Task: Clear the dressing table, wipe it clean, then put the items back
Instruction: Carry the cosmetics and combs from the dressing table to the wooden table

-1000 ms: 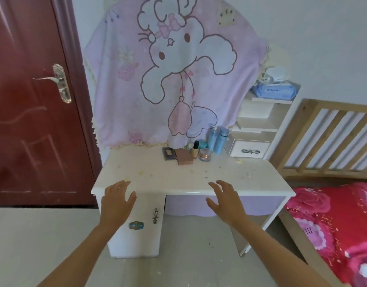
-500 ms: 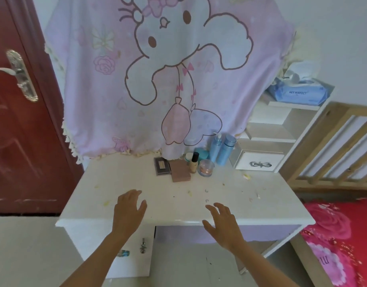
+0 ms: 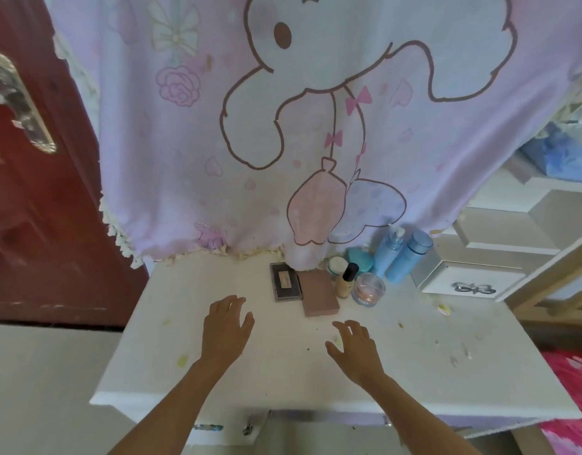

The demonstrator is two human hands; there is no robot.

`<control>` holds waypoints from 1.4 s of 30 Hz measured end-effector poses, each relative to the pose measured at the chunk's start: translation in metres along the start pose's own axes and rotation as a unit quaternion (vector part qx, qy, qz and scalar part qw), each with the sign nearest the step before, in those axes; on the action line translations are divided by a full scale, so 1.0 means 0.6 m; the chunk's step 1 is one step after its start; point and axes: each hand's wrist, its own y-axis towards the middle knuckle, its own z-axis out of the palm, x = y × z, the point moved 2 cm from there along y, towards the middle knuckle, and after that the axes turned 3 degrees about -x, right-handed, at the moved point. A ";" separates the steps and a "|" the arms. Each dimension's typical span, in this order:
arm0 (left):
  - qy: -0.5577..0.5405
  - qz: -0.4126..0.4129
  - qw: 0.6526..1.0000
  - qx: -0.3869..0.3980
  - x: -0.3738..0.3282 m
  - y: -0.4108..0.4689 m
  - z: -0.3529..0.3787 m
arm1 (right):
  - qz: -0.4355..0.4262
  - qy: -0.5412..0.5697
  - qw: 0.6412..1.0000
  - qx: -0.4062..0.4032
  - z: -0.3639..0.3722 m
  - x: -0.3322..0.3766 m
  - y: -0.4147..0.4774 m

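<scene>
- Crumb-strewn dressing table: cosmetics at its 12 o'clock edge, with a dark compact, pink palette, jar and blue bottles.
- Left hand and right hand over the tabletop, fingers loosely spread, holding nothing.
- Cartoon blanket hangs behind.

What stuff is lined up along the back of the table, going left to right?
dark palette → pink compact → black-capped bottle → clear jar → blue pump bottle → blue capped bottle → white drawer box
</scene>
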 end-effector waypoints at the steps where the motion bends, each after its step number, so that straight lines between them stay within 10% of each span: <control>1: 0.002 -0.005 1.000 0.001 0.006 0.003 0.001 | 0.008 0.004 1.000 -0.001 0.001 0.000 0.011; 15: 0.063 -0.048 0.995 -0.054 0.053 0.026 -0.020 | 0.154 0.057 0.986 0.023 0.021 0.057 0.138; 42: 0.170 0.059 0.980 0.090 -0.090 0.127 0.152 | -0.022 0.168 0.980 -0.104 -0.048 -0.059 0.058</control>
